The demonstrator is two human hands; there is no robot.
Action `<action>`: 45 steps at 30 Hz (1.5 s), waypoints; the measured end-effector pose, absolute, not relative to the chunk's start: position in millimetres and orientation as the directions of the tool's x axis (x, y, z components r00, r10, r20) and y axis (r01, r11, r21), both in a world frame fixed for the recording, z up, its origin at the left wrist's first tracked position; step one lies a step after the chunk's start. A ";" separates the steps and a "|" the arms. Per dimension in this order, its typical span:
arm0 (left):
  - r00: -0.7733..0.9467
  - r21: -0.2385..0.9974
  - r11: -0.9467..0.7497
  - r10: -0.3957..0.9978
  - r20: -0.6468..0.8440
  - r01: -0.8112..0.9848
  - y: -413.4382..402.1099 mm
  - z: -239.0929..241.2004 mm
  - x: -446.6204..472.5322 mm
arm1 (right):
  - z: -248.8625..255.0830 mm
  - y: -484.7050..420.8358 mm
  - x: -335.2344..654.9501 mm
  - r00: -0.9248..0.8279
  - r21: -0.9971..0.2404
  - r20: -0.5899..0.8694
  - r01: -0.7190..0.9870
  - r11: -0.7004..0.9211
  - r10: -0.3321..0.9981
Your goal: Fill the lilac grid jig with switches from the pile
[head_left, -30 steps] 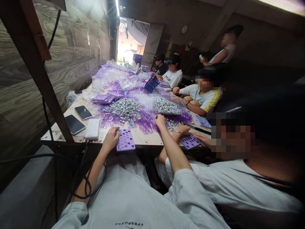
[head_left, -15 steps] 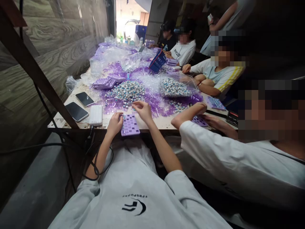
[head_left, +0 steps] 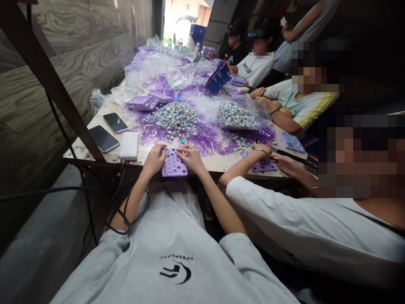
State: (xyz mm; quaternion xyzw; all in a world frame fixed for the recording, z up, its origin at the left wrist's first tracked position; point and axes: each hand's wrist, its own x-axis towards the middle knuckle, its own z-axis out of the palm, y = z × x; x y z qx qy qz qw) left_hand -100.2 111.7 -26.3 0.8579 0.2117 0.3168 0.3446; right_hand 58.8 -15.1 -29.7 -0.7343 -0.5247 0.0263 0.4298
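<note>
A purple grid tray (head_left: 174, 164) lies at the near edge of the wooden table (head_left: 221, 161). My left hand (head_left: 154, 159) grips its left side with curled fingers. My right hand (head_left: 190, 157) rests on the tray's right side, fingers bent and pinched near its top edge; what they hold, if anything, is too small to make out. Just beyond the tray lies a heap of small white-and-blue parts (head_left: 175, 118) on a litter of clear purple pieces (head_left: 207, 143).
Two phones (head_left: 103, 139) and a white power bank (head_left: 129, 145) lie at the left. A stack of purple trays (head_left: 143, 101) and plastic bags sit farther back. A person at my right works on another purple tray (head_left: 264, 164); more people sit along the right side.
My right hand has come back from the parts pile on the right to the tray. The camera has tilted down and left.
</note>
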 end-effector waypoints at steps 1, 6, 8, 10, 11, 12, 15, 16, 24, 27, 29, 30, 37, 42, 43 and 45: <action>0.710 0.724 -0.674 0.581 0.398 0.146 111.4 -26.3 -100.2 | -28.9 -15.6 59.7 0.438 -0.665 0.397 0.743 -0.076 0.806; 0.711 0.733 -0.667 0.580 0.398 0.135 111.4 -25.7 -101.0 | -18.7 -15.8 57.1 0.401 -0.665 0.437 0.747 -0.011 0.805; 0.708 0.740 -0.660 0.584 0.397 0.129 111.9 -25.7 -101.2 | -15.3 -11.7 52.7 0.396 -0.705 0.456 0.707 0.052 0.797; 0.705 0.745 -0.655 0.587 0.399 0.124 112.7 -26.4 -100.9 | -14.7 -5.6 47.9 0.380 -0.743 0.458 0.660 0.112 0.803; 0.702 0.749 -0.651 0.590 0.399 0.121 113.0 -27.1 -100.7 | -15.4 -2.3 46.0 0.374 -0.755 0.458 0.643 0.130 0.807; 0.698 0.754 -0.646 0.595 0.399 0.119 113.4 -27.8 -100.4 | -16.7 0.7 44.5 0.370 -0.763 0.458 0.630 0.144 0.808; 0.683 0.776 -0.622 0.611 0.400 0.102 114.0 -29.5 -99.8 | -22.2 7.0 43.2 0.366 -0.774 0.468 0.610 0.172 0.804; 0.677 0.781 -0.617 0.616 0.403 0.096 114.0 -29.5 -99.9 | -23.9 8.0 43.5 0.366 -0.773 0.474 0.608 0.181 0.801; 0.650 0.731 -0.682 0.563 0.510 0.018 112.2 -27.8 -107.3 | -26.9 7.5 45.5 0.281 -0.652 0.499 0.745 0.142 0.820; 0.677 0.664 -0.745 0.523 0.518 0.067 111.1 -33.4 -109.3 | -27.4 8.4 45.0 0.209 -0.549 0.518 0.825 0.135 0.829; 0.706 0.610 -0.787 0.485 0.516 0.095 110.9 -36.9 -110.2 | -28.0 8.3 45.1 0.148 -0.468 0.515 0.874 0.133 0.844; 0.720 0.585 -0.805 0.467 0.513 0.105 110.9 -38.0 -110.8 | -28.3 7.9 45.2 0.119 -0.430 0.508 0.893 0.131 0.853; 0.803 0.457 -0.882 0.354 0.480 0.116 111.9 -33.8 -115.2 | -25.7 1.6 44.5 0.015 -0.294 0.428 0.948 0.123 0.904; 0.825 0.423 -0.899 0.321 0.465 0.112 111.7 -31.9 -116.5 | -23.7 -0.1 42.3 0.012 -0.258 0.396 0.961 0.099 0.918; 0.828 0.417 -0.902 0.316 0.463 0.111 111.8 -31.5 -116.5 | -23.5 -0.4 41.7 0.014 -0.254 0.392 0.963 0.093 0.920; 0.837 0.409 -0.906 0.302 0.456 0.104 112.0 -29.9 -116.7 | -22.9 -1.0 40.3 0.018 -0.251 0.385 0.964 0.085 0.923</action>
